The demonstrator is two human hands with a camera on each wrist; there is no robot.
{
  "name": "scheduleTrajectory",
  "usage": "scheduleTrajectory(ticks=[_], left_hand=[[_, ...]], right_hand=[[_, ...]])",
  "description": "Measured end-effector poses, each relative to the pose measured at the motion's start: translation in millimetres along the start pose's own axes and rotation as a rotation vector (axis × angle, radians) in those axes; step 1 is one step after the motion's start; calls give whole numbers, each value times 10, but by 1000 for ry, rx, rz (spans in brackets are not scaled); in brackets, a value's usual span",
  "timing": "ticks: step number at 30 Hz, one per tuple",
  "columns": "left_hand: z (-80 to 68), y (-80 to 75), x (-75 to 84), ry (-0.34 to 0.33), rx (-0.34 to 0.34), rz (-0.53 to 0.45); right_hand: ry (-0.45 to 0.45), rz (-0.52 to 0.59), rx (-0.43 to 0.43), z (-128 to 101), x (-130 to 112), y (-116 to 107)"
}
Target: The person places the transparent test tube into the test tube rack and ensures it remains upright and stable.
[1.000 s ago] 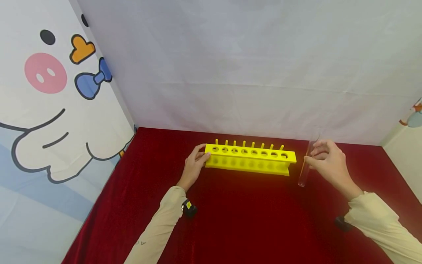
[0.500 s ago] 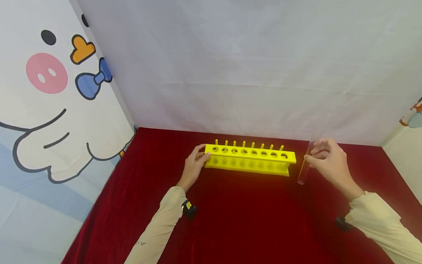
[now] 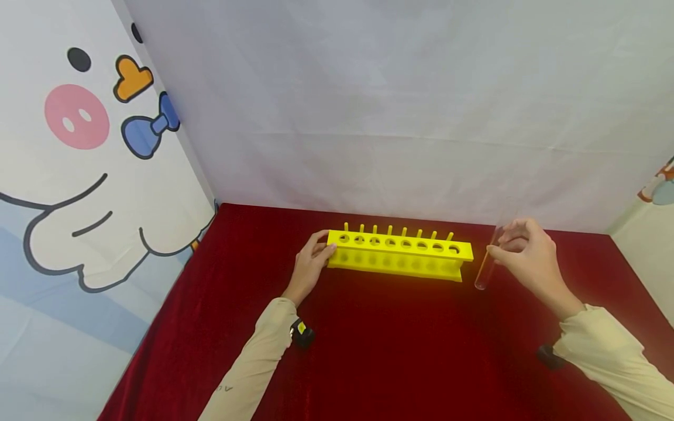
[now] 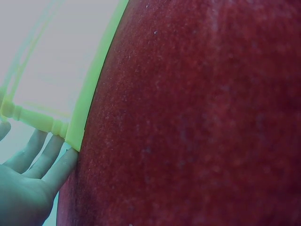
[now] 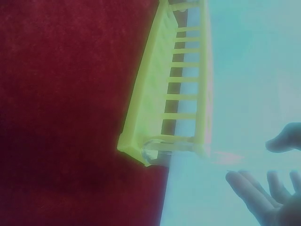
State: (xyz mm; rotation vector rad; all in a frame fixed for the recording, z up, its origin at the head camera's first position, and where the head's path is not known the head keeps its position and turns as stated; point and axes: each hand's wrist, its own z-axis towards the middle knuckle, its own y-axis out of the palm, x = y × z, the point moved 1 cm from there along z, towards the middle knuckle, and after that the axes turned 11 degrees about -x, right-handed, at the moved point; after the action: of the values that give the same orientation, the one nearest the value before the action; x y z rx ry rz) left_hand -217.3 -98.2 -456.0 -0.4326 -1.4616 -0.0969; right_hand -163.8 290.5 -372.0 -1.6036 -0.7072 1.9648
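Nearest the viewer, two beige sleeves reach forward over a deep red velvet tablecloth (image 3: 400,351) with a soft, napped surface. The right hand (image 3: 526,254) pinches a clear glass test tube (image 3: 484,266) near its open upper end, thumb and fingertips curled round it; the tube hangs below and to the left of the grip, tilted slightly, its rounded closed bottom held above the cloth and just beside the right end of a bright yellow plastic test tube rack (image 3: 399,252). In the right wrist view the tube's rounded bottom (image 5: 151,153) shows against the rack's (image 5: 160,94) end corner, though whether they touch cannot be told. The left hand (image 3: 310,260) rests against the opposite end of the rack, its fingers fairly straight and pressed to the end wall; the left wrist view shows the fingertips (image 4: 66,162) meeting the rack's lower edge (image 4: 89,94). The rack is a long, smooth, rigid bar with a row of round holes in its top plate and a line of thin upright pegs along its far side. Beyond it hangs a pale, faintly creased fabric backdrop (image 3: 400,105), and far to the left of the left hand a curtain printed with a cartoon figure (image 3: 79,175).
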Motion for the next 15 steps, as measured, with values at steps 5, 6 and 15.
scheduleTrajectory(ticks=[5, 6, 15], left_hand=[[104, -8, -215, -10, 10, -11], [126, -9, -259, -11, 12, -15], [162, 10, -329, 10, 63, -2]], right_hand=[[-12, -3, -1, 26, -1, -2], [-15, -2, 0, 30, 0, -3], [-46, -6, 5, 73, -8, -8]])
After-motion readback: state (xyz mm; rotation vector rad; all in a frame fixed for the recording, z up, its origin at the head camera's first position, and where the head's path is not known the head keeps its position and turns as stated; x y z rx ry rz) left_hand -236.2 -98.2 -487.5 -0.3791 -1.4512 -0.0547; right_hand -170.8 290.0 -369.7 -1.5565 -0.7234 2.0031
